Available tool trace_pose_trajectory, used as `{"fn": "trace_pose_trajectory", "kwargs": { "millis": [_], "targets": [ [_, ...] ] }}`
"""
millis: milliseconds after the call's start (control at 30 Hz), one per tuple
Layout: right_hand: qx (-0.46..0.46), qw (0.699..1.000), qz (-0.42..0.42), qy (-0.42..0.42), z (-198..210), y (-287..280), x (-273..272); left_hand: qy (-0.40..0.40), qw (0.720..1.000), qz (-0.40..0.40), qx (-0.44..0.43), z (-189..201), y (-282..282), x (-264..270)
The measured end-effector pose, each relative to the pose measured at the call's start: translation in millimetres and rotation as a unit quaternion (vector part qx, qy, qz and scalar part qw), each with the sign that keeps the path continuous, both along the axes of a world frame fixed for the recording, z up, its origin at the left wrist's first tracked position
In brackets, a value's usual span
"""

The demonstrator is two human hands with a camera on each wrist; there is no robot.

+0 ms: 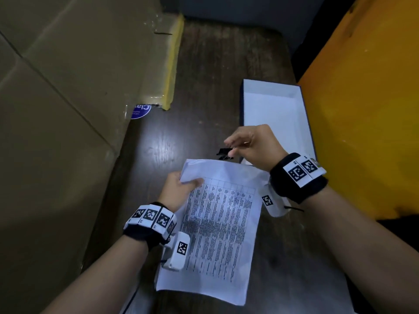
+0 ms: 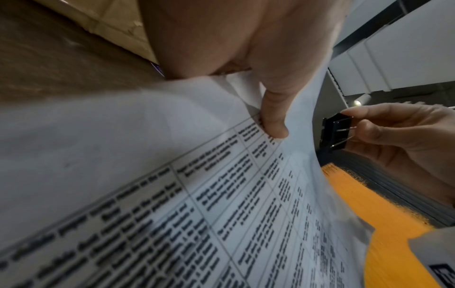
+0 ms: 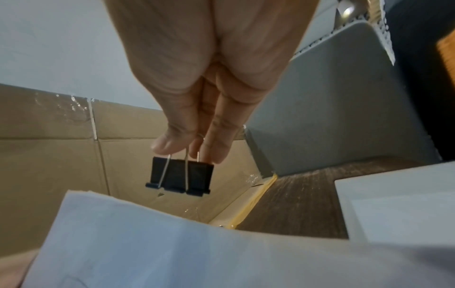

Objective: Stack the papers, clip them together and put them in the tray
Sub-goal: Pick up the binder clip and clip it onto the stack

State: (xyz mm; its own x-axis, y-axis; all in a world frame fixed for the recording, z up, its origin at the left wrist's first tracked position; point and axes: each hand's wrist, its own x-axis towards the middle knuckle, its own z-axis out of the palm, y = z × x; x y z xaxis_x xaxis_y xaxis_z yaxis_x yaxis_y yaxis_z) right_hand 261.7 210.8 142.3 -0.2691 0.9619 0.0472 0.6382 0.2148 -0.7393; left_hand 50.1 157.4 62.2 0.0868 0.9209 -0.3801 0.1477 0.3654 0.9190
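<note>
A stack of printed papers [image 1: 217, 225] lies over the dark wooden table, its far left corner lifted. My left hand [image 1: 181, 189] pinches that corner, thumb on the printed top sheet [image 2: 273, 120]. My right hand [image 1: 249, 146] hovers just beyond the papers' far edge and pinches the wire handles of a black binder clip [image 1: 224, 154]. In the right wrist view the binder clip [image 3: 181, 176] hangs from thumb and fingers above the paper edge [image 3: 147, 224]. The binder clip [image 2: 335, 134] is apart from the papers. The white tray [image 1: 274, 105] with dark outer walls lies behind my right hand.
A large cardboard box [image 1: 68, 109] fills the left side and leans over the table. An orange surface [image 1: 367, 109] bounds the right. Bare dark table [image 1: 215, 64] stretches beyond the tray and the papers.
</note>
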Motion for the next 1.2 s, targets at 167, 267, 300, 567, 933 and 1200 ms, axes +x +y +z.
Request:
{"fn": "trace_pose_trajectory", "kwargs": {
  "millis": [167, 267, 300, 567, 933, 1200],
  "targets": [
    [-0.007, 0.999, 0.001, -0.04, 3, -9, 8, -0.013, 1.0, -0.007, -0.006, 8, -10, 15],
    [-0.01, 0.998, 0.013, -0.068, 8, -14, 4, -0.005, 1.0, -0.017, 0.006, 12, -15, 23],
    [-0.016, 0.997, 0.015, -0.075, 10, -14, 3, -0.003, 1.0, -0.021, 0.008, 13, -16, 24],
    [-0.05, 0.994, 0.047, -0.084, 22, -19, -8, -0.018, 1.0, -0.014, 0.017, 19, -23, 29],
    [-0.108, 0.993, 0.042, -0.016, 26, -15, -11, -0.073, 0.997, -0.008, 0.029, 22, -30, 33],
    [-0.037, 0.999, 0.023, -0.02, 15, -24, -13, -0.114, 0.993, 0.001, 0.02, 24, -34, 29]
  ]
}}
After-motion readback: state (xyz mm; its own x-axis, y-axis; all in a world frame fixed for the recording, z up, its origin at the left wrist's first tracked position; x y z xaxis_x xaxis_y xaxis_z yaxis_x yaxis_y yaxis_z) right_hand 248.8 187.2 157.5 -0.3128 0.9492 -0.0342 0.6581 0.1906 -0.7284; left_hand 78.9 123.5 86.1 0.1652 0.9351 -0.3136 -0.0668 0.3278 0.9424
